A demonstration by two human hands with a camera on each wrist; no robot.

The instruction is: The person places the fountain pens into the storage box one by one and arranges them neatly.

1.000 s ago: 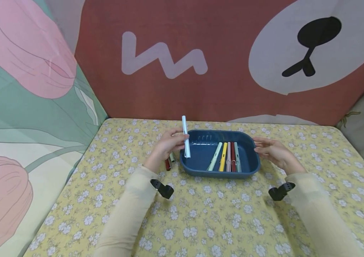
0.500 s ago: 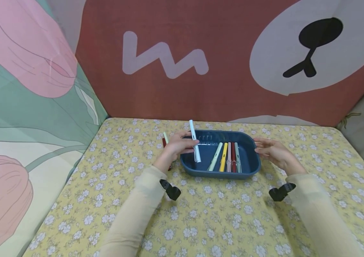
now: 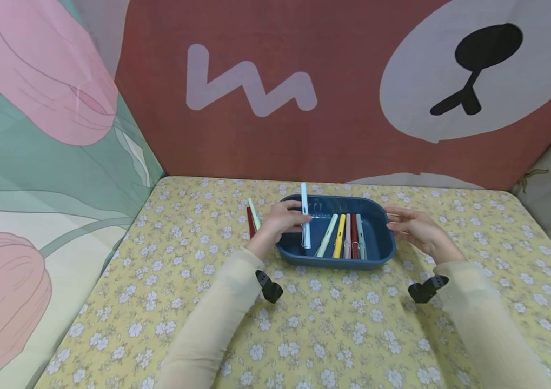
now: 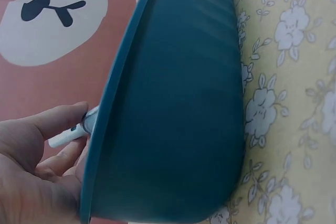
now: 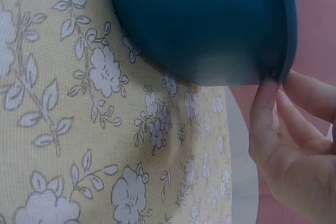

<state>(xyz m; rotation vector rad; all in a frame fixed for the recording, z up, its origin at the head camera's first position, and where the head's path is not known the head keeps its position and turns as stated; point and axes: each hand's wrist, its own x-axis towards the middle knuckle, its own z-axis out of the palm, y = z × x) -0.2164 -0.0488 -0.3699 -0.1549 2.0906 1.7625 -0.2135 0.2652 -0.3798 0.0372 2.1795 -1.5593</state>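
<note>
My left hand (image 3: 282, 220) pinches a pale blue pen (image 3: 304, 201) between thumb and fingers, over the left part of a blue plastic basin (image 3: 336, 263). The pen stands nearly upright in the head view, clip toward the lower end; the basin's wall hides part of it in the left wrist view. With thumb and fingertips, my right hand (image 5: 294, 150) grips the basin's right rim. Inside the basin several pens lie side by side: a light green pen (image 3: 326, 236), a yellow pen (image 3: 339, 236), a pinkish pen (image 3: 347, 235), a dark red pen (image 3: 354, 236) and a grey-green pen (image 3: 360, 237).
Left of the basin lie another dark red pen (image 3: 251, 220) and a pale green pen (image 3: 253, 212), partly hidden by my left hand. A yellow flowered cloth (image 3: 304, 335) covers the table. Behind it rises a printed red-brown backdrop (image 3: 256, 146).
My left hand has carried the pale blue pen rightward from the basin's left edge to over its inside, and the pen has turned more upright. The right hand stays at the rim.
</note>
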